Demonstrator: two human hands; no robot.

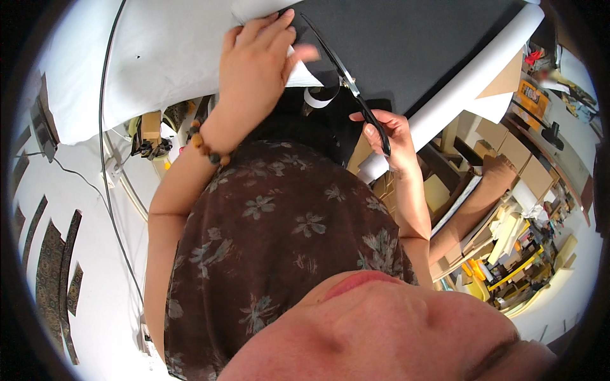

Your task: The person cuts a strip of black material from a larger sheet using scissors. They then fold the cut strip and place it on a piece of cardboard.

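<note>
A sheet of black material (413, 44) with a white underside lies in front of me. My right hand (395, 136) is closed round the black handles of a pair of scissors (346, 79), whose long blades point up and to the left over the sheet. My left hand (257, 60), a beaded bracelet (206, 149) at its wrist, lies at the sheet's left edge. Its fingers are stretched forward, and the thumb stands apart, blurred. Below the blades hangs a narrow curled strip (321, 98) showing its white side.
White material (171, 51) spreads at the left, crossed by a black cable (105, 95). The sheet's right side ends in a white roll (476, 70). Cardboard boxes (502, 143) and yellow items (480, 276) crowd the right. Dark patterned strips (51, 273) lie at far left.
</note>
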